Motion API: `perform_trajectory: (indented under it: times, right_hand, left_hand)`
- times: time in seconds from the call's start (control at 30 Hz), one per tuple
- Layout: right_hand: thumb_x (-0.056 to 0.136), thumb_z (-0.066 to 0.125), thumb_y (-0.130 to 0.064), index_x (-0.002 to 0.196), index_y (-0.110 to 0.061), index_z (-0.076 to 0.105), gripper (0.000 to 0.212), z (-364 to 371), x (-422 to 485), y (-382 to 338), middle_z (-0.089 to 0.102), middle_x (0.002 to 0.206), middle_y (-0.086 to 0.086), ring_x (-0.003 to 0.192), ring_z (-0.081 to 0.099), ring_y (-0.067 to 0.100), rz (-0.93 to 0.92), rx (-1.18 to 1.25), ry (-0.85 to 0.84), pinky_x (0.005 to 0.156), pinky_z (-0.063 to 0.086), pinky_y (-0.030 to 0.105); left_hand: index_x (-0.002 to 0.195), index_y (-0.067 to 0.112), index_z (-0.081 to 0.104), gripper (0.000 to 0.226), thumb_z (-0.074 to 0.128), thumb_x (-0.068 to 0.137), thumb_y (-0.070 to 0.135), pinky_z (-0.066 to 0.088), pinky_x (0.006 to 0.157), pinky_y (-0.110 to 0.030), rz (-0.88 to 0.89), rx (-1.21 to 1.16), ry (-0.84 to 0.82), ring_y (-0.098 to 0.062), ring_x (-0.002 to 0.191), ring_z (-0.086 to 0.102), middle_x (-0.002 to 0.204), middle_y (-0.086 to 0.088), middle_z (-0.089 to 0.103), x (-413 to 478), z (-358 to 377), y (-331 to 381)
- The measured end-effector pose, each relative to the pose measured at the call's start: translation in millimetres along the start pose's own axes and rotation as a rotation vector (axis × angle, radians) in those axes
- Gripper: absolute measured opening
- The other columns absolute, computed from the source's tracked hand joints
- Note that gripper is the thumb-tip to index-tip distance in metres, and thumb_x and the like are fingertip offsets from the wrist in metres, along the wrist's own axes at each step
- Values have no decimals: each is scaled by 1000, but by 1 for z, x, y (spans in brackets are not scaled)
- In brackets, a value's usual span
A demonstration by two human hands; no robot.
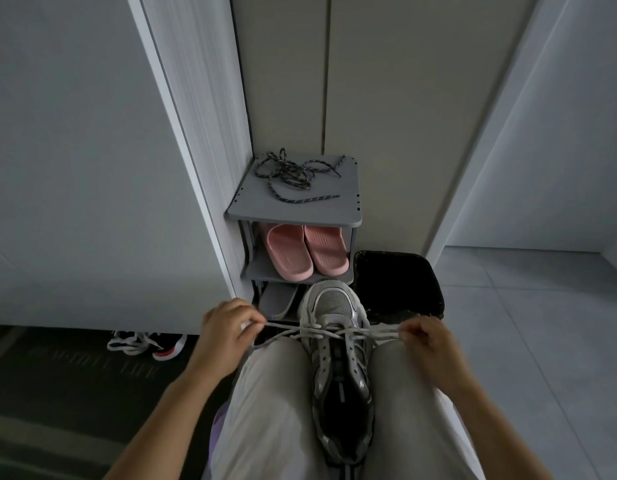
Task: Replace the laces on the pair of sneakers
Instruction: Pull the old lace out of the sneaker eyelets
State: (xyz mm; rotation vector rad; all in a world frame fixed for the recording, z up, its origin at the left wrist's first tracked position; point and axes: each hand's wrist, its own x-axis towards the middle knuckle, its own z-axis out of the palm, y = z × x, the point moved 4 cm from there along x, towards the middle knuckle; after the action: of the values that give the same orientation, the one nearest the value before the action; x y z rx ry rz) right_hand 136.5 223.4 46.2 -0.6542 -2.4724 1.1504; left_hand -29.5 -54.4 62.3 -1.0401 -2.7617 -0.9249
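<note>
A grey and silver sneaker [338,344] lies between my knees, toe pointing away from me. A white lace [286,329] runs through its front eyelets and stretches out to both sides. My left hand [227,329] pinches the lace's left end, level with the toe. My right hand [426,336] pinches the right end. A dark speckled lace [293,174] lies in a loose tangle on top of the grey shoe rack [293,211].
Pink slippers [307,251] sit on the rack's middle shelf and a grey slipper [277,301] below. A black lined bin [399,285] stands right of the rack. Another shoe with white laces [147,344] lies on the dark mat at the left. Tiled floor lies to the right.
</note>
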Motion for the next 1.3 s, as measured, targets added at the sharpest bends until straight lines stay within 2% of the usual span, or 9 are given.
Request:
perform_trajectory:
  times: [0.03, 0.1, 0.23, 0.5, 0.67, 0.87, 0.97, 1.07, 1.3]
  right_hand:
    - [79, 69, -14, 85, -26, 70, 13, 6, 2, -8, 60, 90, -1, 89, 60, 23, -55, -57, -3, 78, 43, 21]
    - [76, 61, -40, 101, -22, 70, 32, 19, 4, -29, 61, 101, -1, 97, 55, 18, -202, -196, -18, 80, 41, 32]
    - [71, 59, -40, 80, -25, 71, 22, 41, 8, -69, 62, 79, -7, 78, 56, 14, -449, -301, -82, 69, 36, 23]
    - [77, 61, -20, 76, -11, 67, 11, 27, 12, -56, 51, 76, -9, 76, 51, 18, -341, -194, -54, 71, 37, 24]
    - [81, 63, -10, 75, -11, 64, 6, -22, 11, -25, 51, 77, -12, 72, 51, 7, -159, -54, 144, 68, 35, 2]
    - [82, 64, -2, 73, -33, 53, 35, -20, 8, -6, 55, 82, -2, 77, 55, 24, -36, -91, 45, 70, 40, 8]
    - [80, 66, -19, 92, -21, 67, 12, 6, 9, -30, 53, 90, -10, 86, 56, 21, -198, -130, -52, 80, 43, 22]
    - [76, 59, -38, 97, -20, 71, 30, 35, 11, -59, 59, 87, -8, 81, 55, 19, -366, -231, -156, 73, 43, 30]
    - [72, 64, -18, 74, -11, 67, 8, 46, 14, -76, 59, 73, 3, 70, 57, 23, -428, -261, -177, 67, 36, 14]
  left_hand:
    - [89, 23, 67, 40, 40, 77, 50, 46, 84, -39, 30, -3, -24, -9, 88, 57, 90, 15, 60, 1, 6, 11]
    - [101, 26, 64, 40, 45, 74, 49, 39, 82, -29, 170, 57, -52, -7, 94, 51, 97, 9, 64, 4, 19, 42]
    - [84, 28, 67, 20, 56, 71, 37, 31, 83, -25, 389, 177, -20, -7, 79, 47, 77, 11, 62, 15, 36, 78]
    - [68, 27, 63, 21, 48, 81, 33, 28, 93, -31, 418, 242, 126, -3, 75, 45, 69, 15, 60, 18, 6, 70]
    - [73, 22, 63, 23, 44, 83, 31, 29, 90, -32, 257, 296, 208, -6, 74, 53, 71, 10, 63, 6, -27, 22]
    - [85, 22, 64, 6, 65, 79, 22, 36, 84, -37, 94, 251, 68, -16, 80, 61, 83, 5, 64, -2, -4, 16]
    - [100, 30, 60, 25, 47, 82, 39, 31, 86, -28, 234, 127, -44, -7, 90, 49, 92, 8, 64, 3, 16, 53]
    - [89, 28, 70, 26, 47, 80, 34, 29, 83, -25, 381, 126, -81, -6, 83, 47, 83, 9, 62, 15, 30, 82]
    - [105, 15, 62, 23, 46, 92, 27, 16, 102, -34, 377, 521, -343, -18, 109, 43, 105, -1, 54, 36, 37, 114]
